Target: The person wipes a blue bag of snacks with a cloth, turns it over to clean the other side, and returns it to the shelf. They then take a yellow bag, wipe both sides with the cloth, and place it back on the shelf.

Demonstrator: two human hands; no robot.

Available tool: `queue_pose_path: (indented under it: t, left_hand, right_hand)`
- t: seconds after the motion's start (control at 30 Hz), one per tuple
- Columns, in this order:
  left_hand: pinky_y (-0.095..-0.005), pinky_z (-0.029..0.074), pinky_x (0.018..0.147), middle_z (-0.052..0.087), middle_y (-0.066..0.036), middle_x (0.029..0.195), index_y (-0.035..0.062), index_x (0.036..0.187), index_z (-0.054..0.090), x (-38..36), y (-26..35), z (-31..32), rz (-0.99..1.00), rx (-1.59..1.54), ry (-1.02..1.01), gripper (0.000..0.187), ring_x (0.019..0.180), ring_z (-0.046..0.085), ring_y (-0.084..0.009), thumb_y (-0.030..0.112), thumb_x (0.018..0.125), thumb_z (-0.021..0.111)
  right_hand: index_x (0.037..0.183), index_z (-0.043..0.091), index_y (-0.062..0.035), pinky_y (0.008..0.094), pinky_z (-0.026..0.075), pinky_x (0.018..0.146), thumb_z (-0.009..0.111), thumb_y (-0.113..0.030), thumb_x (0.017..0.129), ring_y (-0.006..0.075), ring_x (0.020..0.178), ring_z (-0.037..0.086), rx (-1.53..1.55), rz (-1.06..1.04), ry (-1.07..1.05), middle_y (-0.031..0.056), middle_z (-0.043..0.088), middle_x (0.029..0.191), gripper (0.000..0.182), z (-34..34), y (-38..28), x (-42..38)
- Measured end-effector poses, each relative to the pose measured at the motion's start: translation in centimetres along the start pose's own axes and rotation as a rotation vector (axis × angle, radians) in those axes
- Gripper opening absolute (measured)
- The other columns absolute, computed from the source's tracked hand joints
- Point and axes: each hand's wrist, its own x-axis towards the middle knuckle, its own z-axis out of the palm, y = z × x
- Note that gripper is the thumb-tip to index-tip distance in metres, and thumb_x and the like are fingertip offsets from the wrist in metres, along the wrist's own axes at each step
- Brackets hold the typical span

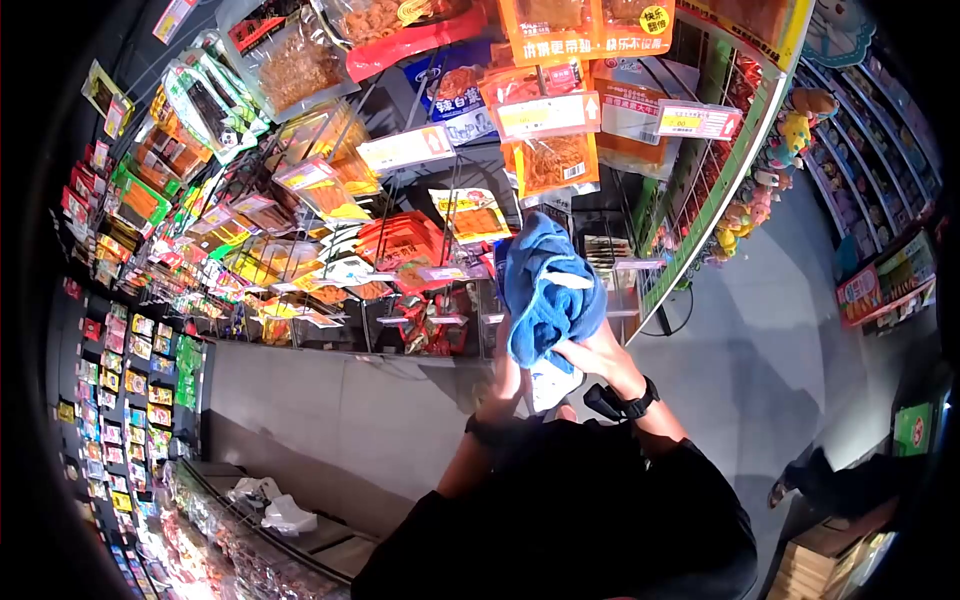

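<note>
I can pass over the grey floor (330, 420) nearer me; ahead, hanging snack packets (557, 166) and price tags (408, 149) obstruct, and a mesh panel (708, 205) bars the right.

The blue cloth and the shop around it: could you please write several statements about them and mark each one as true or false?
1. The right hand grips a bunched, soft blue cloth. True.
2. The blue cloth is spread flat on the floor. False: it is bunched and held up, above the grey tiled floor.
3. A black, watch-like band is around the right wrist. True.
4. The white plastic bags are hanging among the snack packets. False: the bags lie at the lower left of the view.
5. Small, colourful toy-like figures show just right of the green-edged wire rack. True.
</note>
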Motion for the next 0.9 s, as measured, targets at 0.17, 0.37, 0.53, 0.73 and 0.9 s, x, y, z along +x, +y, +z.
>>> queue_pose_path:
  t: [0.17, 0.37, 0.53, 0.73, 0.9]
  left_hand:
    - [-0.0309, 0.035, 0.098, 0.047, -0.008, 0.125, 0.0034, 0.131, 0.037, 1.9, 4.4, 0.6, -0.022, -0.218, -0.07, 0.047, 0.112, 0.047, -0.0167, 0.036, 0.098, 0.029]
    - [-0.0339, 0.036, 0.099, 0.045, -0.01, 0.13, 0.0015, 0.133, 0.034, 2.8, 5.6, -1.1, -0.199, -0.394, 0.009, 0.048, 0.116, 0.046, -0.0213, 0.032, 0.097, 0.036]
    - [-0.0339, 0.037, 0.098, 0.045, -0.01, 0.13, 0.0011, 0.133, 0.034, 1.6, 1.9, -2.6, 0.051, -0.103, -0.216, 0.048, 0.116, 0.046, -0.0218, 0.032, 0.096, 0.038]
    - [-0.0295, 0.04, 0.091, 0.055, -0.008, 0.113, -0.0011, 0.121, 0.046, 1.5, 1.5, -2.6, 0.049, -0.105, -0.192, 0.04, 0.103, 0.052, -0.0156, 0.028, 0.094, 0.04]
    - [-0.0271, 0.04, 0.085, 0.056, -0.005, 0.109, -0.0018, 0.119, 0.048, 1.0, 3.2, -4.2, 0.003, 0.154, -0.152, 0.044, 0.095, 0.052, -0.0117, 0.035, 0.096, 0.037]
  right_hand:
    - [0.126, 0.037, 0.0014, 0.0401, 0.029, 0.101, 0.074, -0.028, 0.061, 0.034, 0.116, 0.043, 0.033, -0.023, -0.086, 0.0188, 0.044, 0.125, 0.08, -1.2, -2.1, -1.2]
    - [0.125, 0.041, -0.0009, 0.0448, 0.03, 0.1, 0.074, -0.029, 0.06, 0.0385, 0.116, 0.041, -0.049, -0.053, -0.209, 0.0201, 0.043, 0.125, 0.077, -1.1, -1.0, -4.1]
    - [0.124, 0.043, -0.0009, 0.0475, 0.027, 0.101, 0.068, -0.034, 0.068, 0.0408, 0.118, 0.038, -0.11, -0.206, -0.066, 0.0217, 0.041, 0.128, 0.069, -0.2, -1.2, -1.2]
    - [0.128, 0.039, 0.0009, 0.0385, 0.023, 0.104, 0.067, -0.03, 0.072, 0.029, 0.123, 0.036, 0.303, -0.106, 0.083, 0.0166, 0.041, 0.129, 0.07, 1.0, -0.2, 2.0]
    - [0.116, 0.045, 0.0022, 0.0359, 0.037, 0.094, 0.062, -0.017, 0.07, 0.0215, 0.104, 0.049, 0.299, 0.006, 0.145, 0.0126, 0.052, 0.109, 0.053, 0.9, -0.5, 3.8]
